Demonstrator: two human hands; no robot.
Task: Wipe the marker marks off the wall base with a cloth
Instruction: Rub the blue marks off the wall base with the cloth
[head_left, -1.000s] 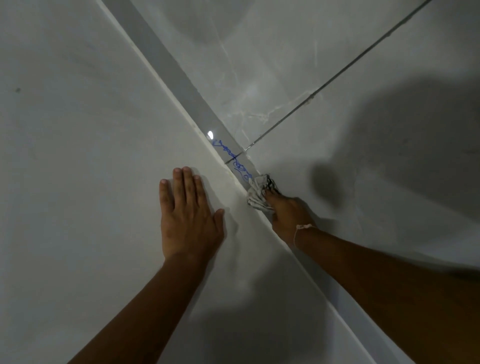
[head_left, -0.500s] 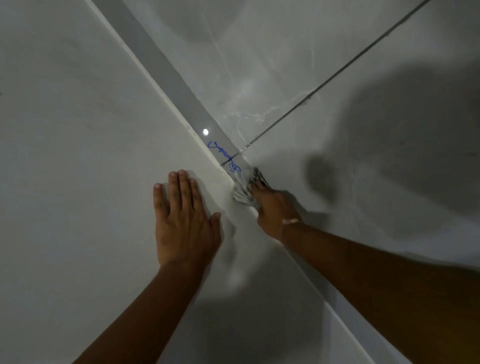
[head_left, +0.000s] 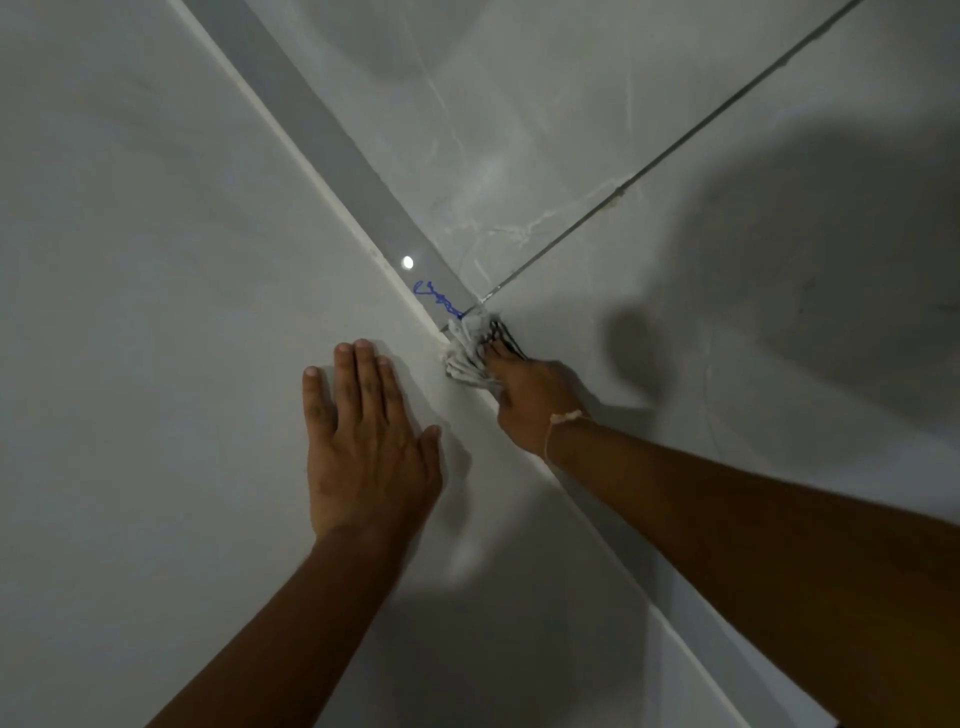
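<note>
A blue marker scribble (head_left: 437, 300) runs along the grey wall base (head_left: 332, 140), a strip between the white wall and the floor. My right hand (head_left: 524, 400) is shut on a bunched white cloth with dark stripes (head_left: 467, 348) and presses it on the base, right at the lower end of the scribble. The cloth covers part of the marks. My left hand (head_left: 363, 441) lies flat on the wall (head_left: 156, 312), fingers together and extended, holding nothing, to the left of the cloth.
Glossy grey marble floor tiles (head_left: 649, 338) fill the right side, with a dark grout line (head_left: 649, 171) meeting the base near the cloth. A bright light reflection (head_left: 408, 262) sits on the base above the scribble. Large shadows fall on the floor at right.
My right hand has slid the cloth up along the base over the lower end of the scribble, so less blue shows. My left hand has stayed flat on the wall.
</note>
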